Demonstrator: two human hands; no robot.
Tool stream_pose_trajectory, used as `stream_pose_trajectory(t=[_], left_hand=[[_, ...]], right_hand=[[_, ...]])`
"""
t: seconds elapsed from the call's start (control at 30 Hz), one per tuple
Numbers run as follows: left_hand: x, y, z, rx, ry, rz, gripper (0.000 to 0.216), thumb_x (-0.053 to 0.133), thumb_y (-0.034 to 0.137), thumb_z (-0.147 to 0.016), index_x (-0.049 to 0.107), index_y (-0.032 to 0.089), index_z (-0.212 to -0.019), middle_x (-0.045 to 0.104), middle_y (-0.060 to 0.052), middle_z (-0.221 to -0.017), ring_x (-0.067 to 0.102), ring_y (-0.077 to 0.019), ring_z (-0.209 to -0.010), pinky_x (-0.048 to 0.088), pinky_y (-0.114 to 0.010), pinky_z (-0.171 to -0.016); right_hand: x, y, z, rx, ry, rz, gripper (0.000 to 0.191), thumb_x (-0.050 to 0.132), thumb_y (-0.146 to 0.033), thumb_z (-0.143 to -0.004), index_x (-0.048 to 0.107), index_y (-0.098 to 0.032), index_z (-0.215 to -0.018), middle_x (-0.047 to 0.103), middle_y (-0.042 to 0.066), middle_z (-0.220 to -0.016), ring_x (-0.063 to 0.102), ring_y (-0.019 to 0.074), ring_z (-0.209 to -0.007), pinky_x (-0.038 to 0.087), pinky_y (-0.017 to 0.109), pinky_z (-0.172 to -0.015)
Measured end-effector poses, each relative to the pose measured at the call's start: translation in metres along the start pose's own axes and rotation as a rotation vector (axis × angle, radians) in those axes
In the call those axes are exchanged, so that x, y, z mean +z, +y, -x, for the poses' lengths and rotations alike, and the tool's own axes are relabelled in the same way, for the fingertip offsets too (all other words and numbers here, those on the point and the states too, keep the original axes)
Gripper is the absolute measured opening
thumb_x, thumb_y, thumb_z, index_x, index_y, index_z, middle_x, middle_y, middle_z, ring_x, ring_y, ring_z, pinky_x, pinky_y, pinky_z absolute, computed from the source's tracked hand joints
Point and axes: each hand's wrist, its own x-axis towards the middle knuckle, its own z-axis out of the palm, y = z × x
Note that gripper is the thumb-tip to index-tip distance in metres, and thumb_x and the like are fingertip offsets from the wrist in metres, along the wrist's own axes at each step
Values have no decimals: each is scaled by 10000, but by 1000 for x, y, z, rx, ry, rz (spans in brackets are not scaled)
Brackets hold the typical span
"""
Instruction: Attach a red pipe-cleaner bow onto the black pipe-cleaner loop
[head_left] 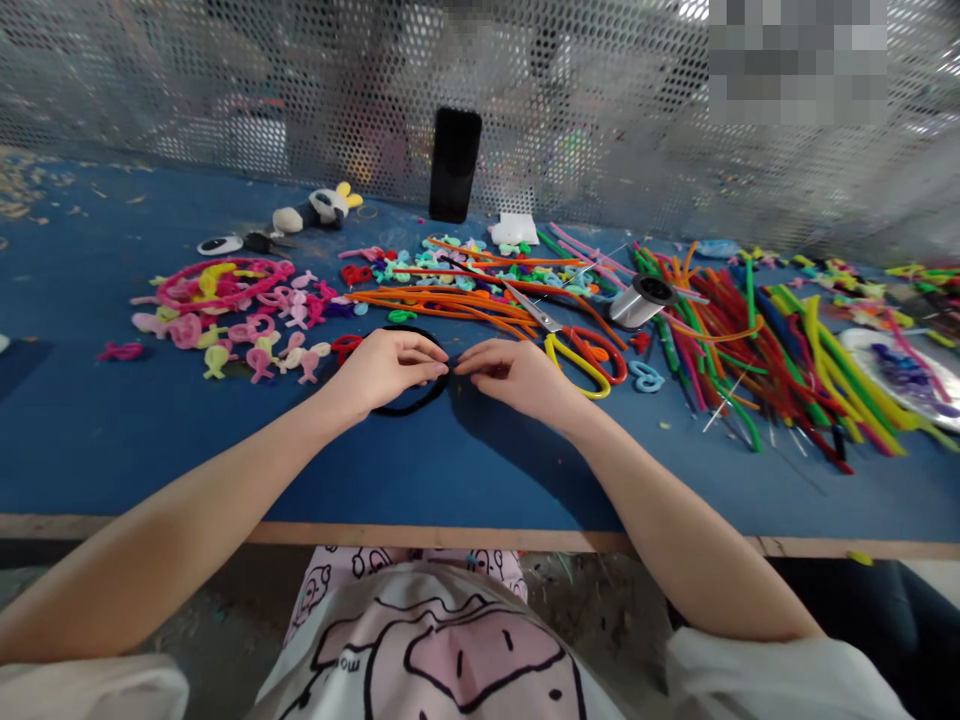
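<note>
My left hand (pixel 386 368) and my right hand (pixel 517 378) meet fingertip to fingertip over the blue table (pixel 112 430). Both pinch a black pipe cleaner (pixel 411 405) bent into a loop, which curves under and around the left hand. The left fingers are curled round the loop's right end, and the right fingers pinch the same spot from the other side. Scissors with yellow and red handles (pixel 589 358) lie just right of my right hand.
Pink and yellow twisted pieces (pixel 240 315) lie at the left, orange pipe cleaners (pixel 442 300) behind my hands, a heap of mixed pipe cleaners (pixel 772 350) and a metal cup (pixel 637 300) at the right. A black phone (pixel 454 165) leans on the perforated screen.
</note>
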Motion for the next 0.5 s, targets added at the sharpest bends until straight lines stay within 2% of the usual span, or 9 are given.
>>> stream_pose_trajectory(t=[0.1,0.17,0.37,0.5], left_hand=[[1,2,0,-14,19,29,119,772,253,-750,753,182,-843,771,-60,-801,706,-191,-738,581,-334,-747],[1,3,0,-19,26,28,109,763,252,-754,757,179,-835,762,-54,-783,692,-178,-710,583,-323,-722],[2,-2,-2,31,23,-11,130,737,270,-765,770,189,-860,769,-47,-825,690,-182,-736,576,-313,-711],[2,-4,-2,44,22,-34,193,733,269,-771,751,181,-942,771,-50,-841,709,-197,-766,570,-322,-734]], right_hand=[[-1,-3,0,17,-22,-62,103,758,-239,-749,825,-244,-827,773,56,-956,689,199,-799,537,334,-712],[0,-4,-1,29,3,-87,70,775,-277,-759,822,-246,-801,777,53,-893,700,211,-815,540,346,-746],[8,-8,0,69,66,-33,118,717,-290,-834,806,-216,-857,773,38,-851,685,189,-762,507,319,-692],[11,-11,0,56,102,-3,133,671,-249,-868,795,-203,-886,778,32,-869,687,178,-776,508,304,-717]])
